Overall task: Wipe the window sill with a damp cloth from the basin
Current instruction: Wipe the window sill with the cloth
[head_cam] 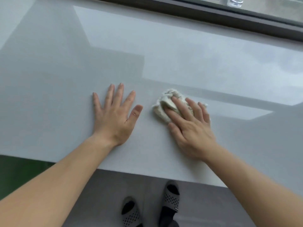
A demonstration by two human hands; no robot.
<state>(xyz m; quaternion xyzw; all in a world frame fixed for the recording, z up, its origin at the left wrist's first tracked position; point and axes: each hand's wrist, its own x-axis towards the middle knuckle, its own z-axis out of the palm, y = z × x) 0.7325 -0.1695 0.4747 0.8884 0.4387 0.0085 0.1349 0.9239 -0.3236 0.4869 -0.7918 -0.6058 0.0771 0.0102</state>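
Observation:
A wide, pale grey window sill point(164, 51) fills most of the view. A crumpled white cloth point(164, 105) lies on it right of centre. My right hand point(190, 126) presses down on the cloth, fingers spread over its near side. My left hand point(113, 115) rests flat on the bare sill just left of the cloth, fingers apart, holding nothing. The basin is not in view.
A dark window frame point(213, 15) runs along the sill's far edge, with glass beyond. The sill's near edge point(147, 175) drops to a grey floor where two feet in grey slippers point(170, 199) stand. Something green point(19, 174) sits below the sill at left.

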